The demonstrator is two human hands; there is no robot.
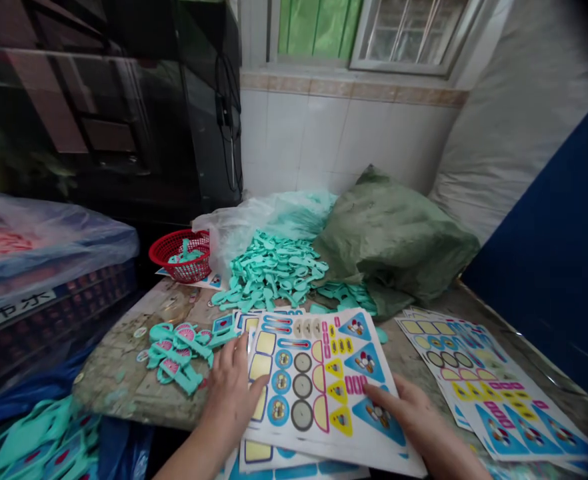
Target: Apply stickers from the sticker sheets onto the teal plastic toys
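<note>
Two bare hands lie on a stack of printed sticker sheets (319, 380) at the near edge of a worn, stained table (117, 387). The left hand (231, 390) is spread across the left side of the top sheet, while the right hand (404, 413) rests on its lower right part, index finger stretched over a blue triangle. Neither shows a clear pinch, but the thumbs are hard to make out, so I cannot tell whether either hand grips the paper from beneath. The stack runs past the near edge, and the lower sheets are mostly covered and cut off by the bottom of the view.

A second pile of sheets (494, 387) lies along the right edge, its nearest corner cut off. Just left of the left hand sit tangled teal plastic pieces with pink discs (177, 353). Toward the far edge, a heap of loose teal pieces (269, 273) lies against a crumpled clear plastic bag (244, 227) and a green woven sack (389, 240). A red plastic basket (180, 257) holding more teal pieces stands at the far left corner. Beyond the left edge, a plastic sheet partly hides a crate (49, 313), and its label is only partly legible.
</note>
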